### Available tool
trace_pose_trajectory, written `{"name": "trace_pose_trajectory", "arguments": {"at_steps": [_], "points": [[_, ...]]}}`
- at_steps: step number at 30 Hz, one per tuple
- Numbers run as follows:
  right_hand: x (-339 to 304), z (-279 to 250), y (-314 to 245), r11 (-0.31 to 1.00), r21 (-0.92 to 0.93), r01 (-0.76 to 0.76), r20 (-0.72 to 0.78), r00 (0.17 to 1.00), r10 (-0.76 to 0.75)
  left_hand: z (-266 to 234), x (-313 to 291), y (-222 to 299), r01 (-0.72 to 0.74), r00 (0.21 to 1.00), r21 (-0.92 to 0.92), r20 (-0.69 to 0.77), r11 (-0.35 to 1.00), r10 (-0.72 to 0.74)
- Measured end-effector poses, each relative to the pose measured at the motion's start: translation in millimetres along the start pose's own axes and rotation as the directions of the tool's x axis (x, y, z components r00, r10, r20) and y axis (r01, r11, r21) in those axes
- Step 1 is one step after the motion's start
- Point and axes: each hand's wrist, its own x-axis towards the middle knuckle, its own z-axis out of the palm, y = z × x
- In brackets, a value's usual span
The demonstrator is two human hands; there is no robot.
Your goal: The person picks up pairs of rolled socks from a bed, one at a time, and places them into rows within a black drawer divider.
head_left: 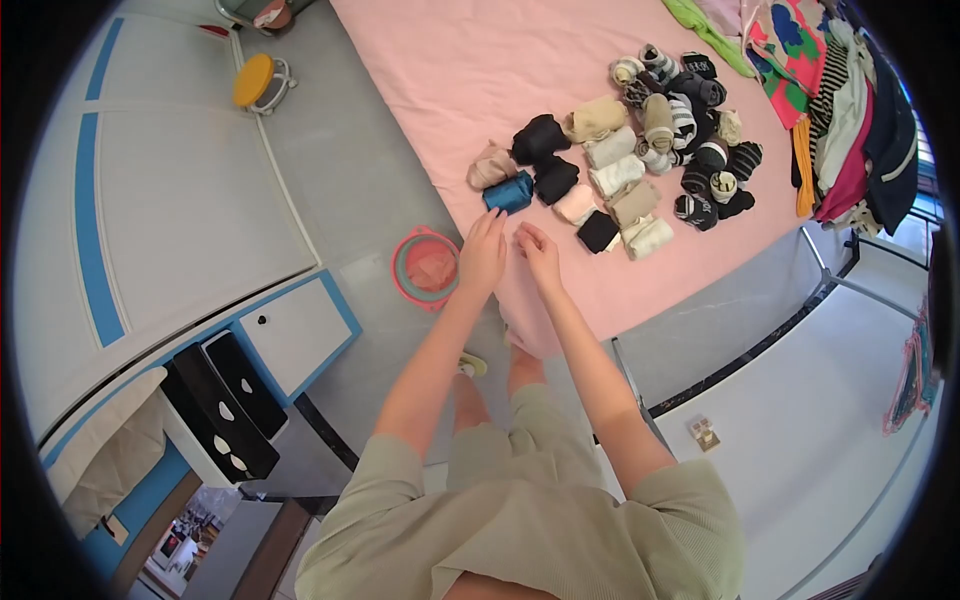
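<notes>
My left hand [484,250] is at the near left corner of a pink-covered bed [410,70]. Its fingers stretch out and the tips touch the near edge of a shiny teal rolled garment [510,193]. My right hand [540,255] hovers just beside it, fingers loosely bent and apart, with nothing visible in them. Around the teal roll lie a dusty-pink roll [491,166], black rolls [556,180], a pale pink roll [576,205] and a small black folded piece [598,232]. White and beige rolls [633,203] form rows to their right.
Several balled socks [690,125], dark, striped and pale, cluster farther right on the bed. Hanging clothes [870,130] crowd the far right. A pink and grey basin [427,268] stands on the floor by the bed's corner; a yellow-topped stool [257,82] is farther left.
</notes>
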Motion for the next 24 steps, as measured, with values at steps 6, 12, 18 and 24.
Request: {"name": "trace_pose_trajectory", "arguments": {"at_steps": [6,12,18,24], "points": [[37.1,12.5,-10.4,0.974,0.225,0.024,-0.134,0.991,0.006,15.4,41.8,-18.2,-0.134,0.985,0.116,-0.091,0.984,0.145],[58.8,14.9,0.5,0.939,0.342,-0.03,-0.112,0.991,0.072,24.0,57.3,-29.9,-0.114,0.988,0.121,-0.086,0.986,0.125],[64.7,28.3,-7.0,0.903,0.427,0.046,-0.179,0.983,0.034,19.7,68.8,-25.7,-0.036,0.999,-0.026,-0.035,0.999,0.035],[62.5,29.8,-11.4,0.938,0.348,0.002,-0.194,0.978,0.07,26.0,65.6,-24.3,0.062,0.998,-0.062,0.013,0.996,-0.061]]}}
